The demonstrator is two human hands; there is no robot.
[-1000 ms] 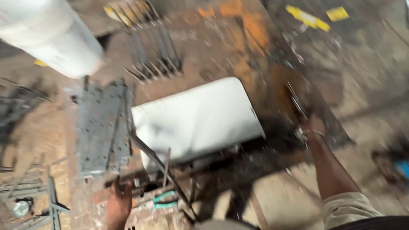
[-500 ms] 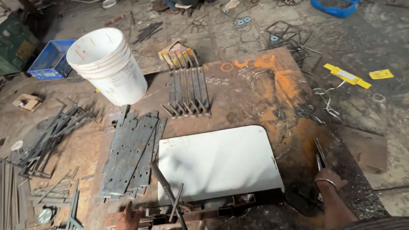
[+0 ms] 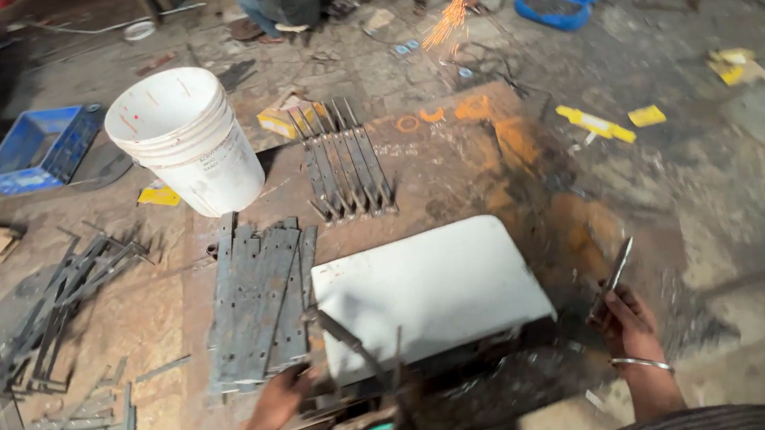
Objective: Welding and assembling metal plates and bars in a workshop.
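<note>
Since the earlier frame, view had tilted up; workers and sparks showed at top. Right hand gripped closed round a thin metal rod, right of the white slab. Left hand rested on the stacked grey plates; its grip state unclear. White bucket stood behind.

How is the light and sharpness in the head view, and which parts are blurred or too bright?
Head view: dim, uneven light; the white slab and the white bucket look bright but keep their edges. Orange sparks glow at the top. The left hand and the metal strips are fairly sharp; the right hand is slightly soft, and the bottom-right corner is smeared and dark.
</note>
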